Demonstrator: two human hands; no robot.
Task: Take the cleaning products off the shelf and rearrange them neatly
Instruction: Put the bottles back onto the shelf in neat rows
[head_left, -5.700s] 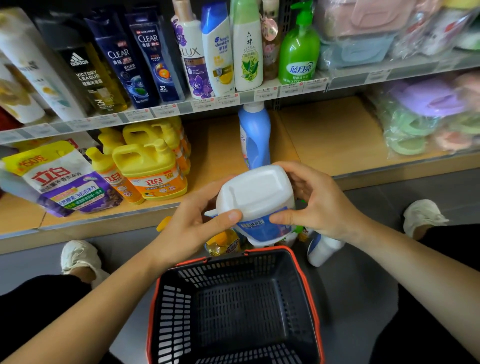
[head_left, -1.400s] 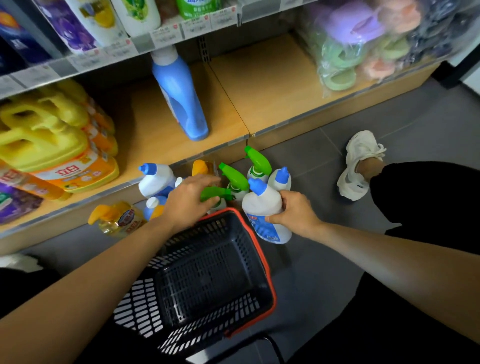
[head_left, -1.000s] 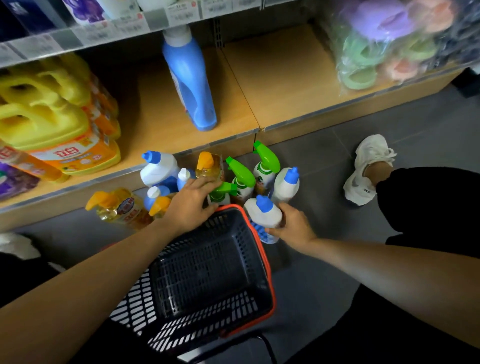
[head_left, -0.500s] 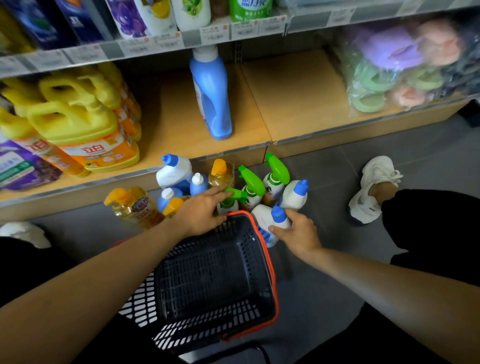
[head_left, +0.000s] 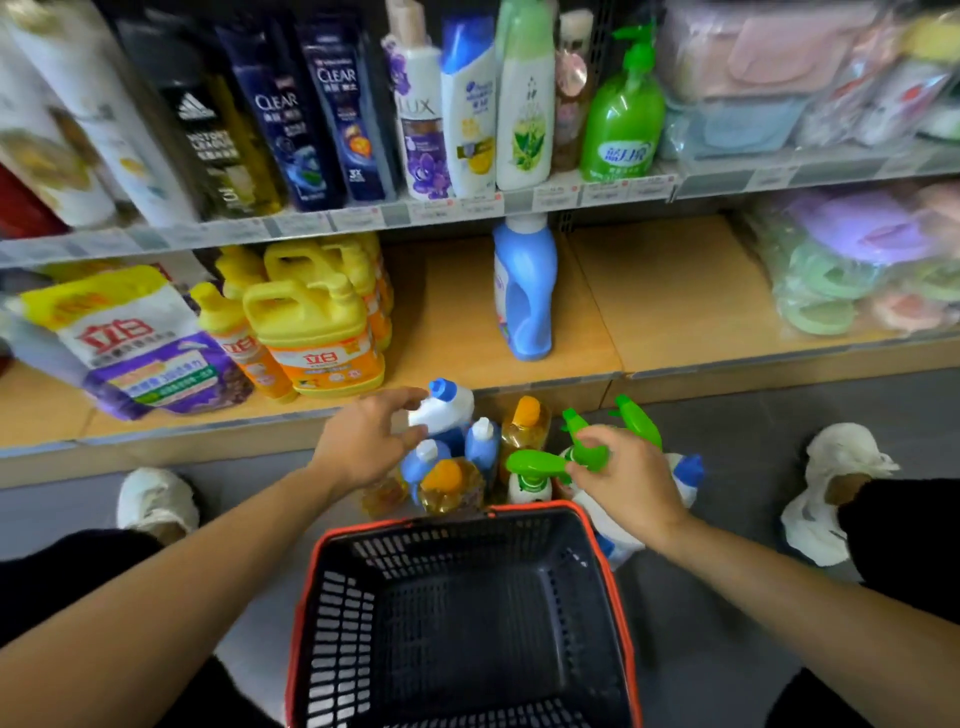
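Several cleaning bottles stand bunched on the floor between the shelf's base and a basket (head_left: 519, 512). My left hand (head_left: 363, 447) reaches into the bunch, its spread fingers and thumb touching the left side of a white bottle with a blue cap (head_left: 447, 408). My right hand (head_left: 628, 483) pinches the green nozzle cap of a green-capped bottle (head_left: 589, 457). Two more green-capped bottles (head_left: 532, 475) (head_left: 639, 423) stand beside it. Amber bottles with orange caps (head_left: 449, 483) and small blue bottles (head_left: 483, 444) fill the middle. A tall blue detergent bottle (head_left: 524, 301) stands alone on the bottom shelf (head_left: 675, 301).
The black basket with an orange rim sits between my knees with nothing in it. Yellow jugs (head_left: 317, 332) and a purple pouch (head_left: 145, 348) crowd the shelf's left. Bagged plastic goods (head_left: 857, 270) lie at its right. Shampoo bottles (head_left: 467, 104) line the upper shelf. My white shoes (head_left: 156, 501) (head_left: 826, 488) flank the bottles.
The view has tilted up. My left hand moved left from the green caps to the white blue-capped bottle. My right hand let go of a white bottle and took a green cap.
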